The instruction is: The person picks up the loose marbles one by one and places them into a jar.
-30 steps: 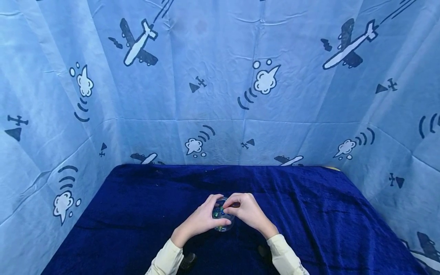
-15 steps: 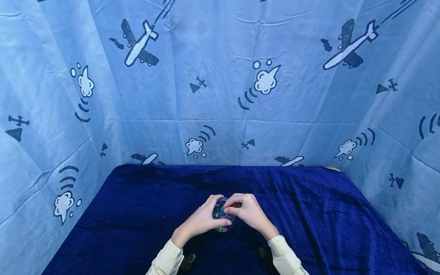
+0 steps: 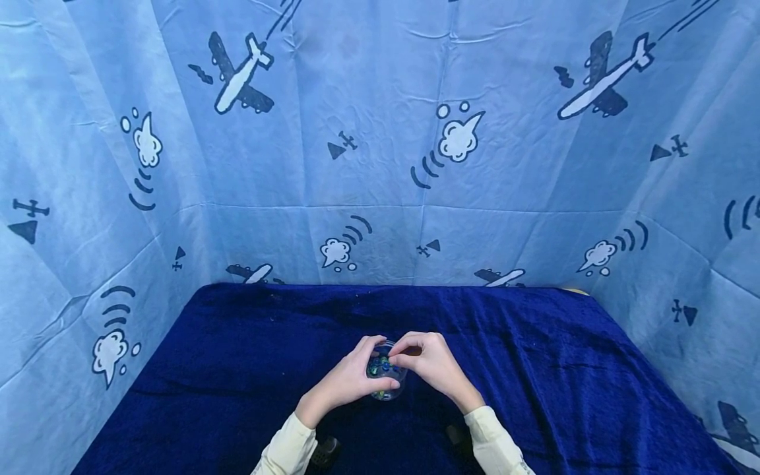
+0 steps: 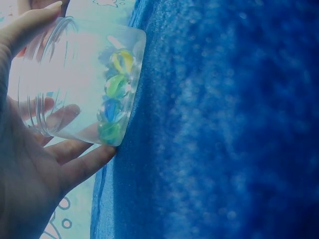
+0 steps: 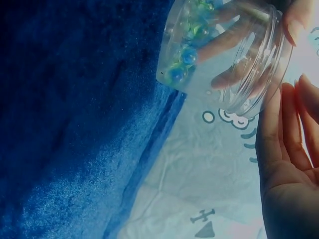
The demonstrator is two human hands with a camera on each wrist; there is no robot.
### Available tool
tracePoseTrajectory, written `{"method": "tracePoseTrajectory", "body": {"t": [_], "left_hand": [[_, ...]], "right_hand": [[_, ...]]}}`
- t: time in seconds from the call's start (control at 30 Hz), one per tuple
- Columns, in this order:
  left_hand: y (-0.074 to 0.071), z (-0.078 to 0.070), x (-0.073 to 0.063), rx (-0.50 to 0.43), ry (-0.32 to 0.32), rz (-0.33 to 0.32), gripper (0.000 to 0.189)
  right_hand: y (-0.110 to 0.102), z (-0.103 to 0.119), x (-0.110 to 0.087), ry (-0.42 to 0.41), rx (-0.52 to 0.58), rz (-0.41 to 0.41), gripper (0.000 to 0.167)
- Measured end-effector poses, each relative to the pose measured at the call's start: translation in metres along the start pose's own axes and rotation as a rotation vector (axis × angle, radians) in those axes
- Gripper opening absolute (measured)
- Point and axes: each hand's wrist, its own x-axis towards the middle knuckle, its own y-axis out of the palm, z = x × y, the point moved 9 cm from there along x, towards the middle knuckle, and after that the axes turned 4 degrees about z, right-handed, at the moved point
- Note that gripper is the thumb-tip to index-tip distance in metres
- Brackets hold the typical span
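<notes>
My left hand (image 3: 350, 376) grips a clear plastic jar (image 4: 82, 79) round its side, the thumb on the near side and the fingers behind. Several glass marbles (image 4: 117, 87) with yellow, green and blue swirls rest along the jar's bottom. The threaded neck carries no lid. My right hand (image 3: 433, 366) is at the jar's mouth, thumb and forefinger tips brought together over the opening. In the right wrist view its bent fingers (image 5: 271, 134) come right up to the rim; I cannot tell whether a marble is between the tips.
A dark blue velvet cloth (image 3: 249, 349) covers the table. Light blue curtains (image 3: 380, 165) printed with planes and clouds enclose the back and both sides. Small dark objects (image 3: 325, 452) show beside the sleeves at the near edge.
My right hand has shifted slightly to the right, its fingertips drawing back a little over the jar's mouth. The left hand and the jar stay in place.
</notes>
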Motion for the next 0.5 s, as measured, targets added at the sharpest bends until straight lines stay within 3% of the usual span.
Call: {"method": "tracePoseTrajectory", "body": {"t": [0.5], "left_hand": [[-0.0001,-0.0003,-0.0001,0.007,0.007,-0.003,0.081]], "right_hand": [[-0.0001,-0.0026,-0.002,0.05,0.028,0.008,0.006]]}}
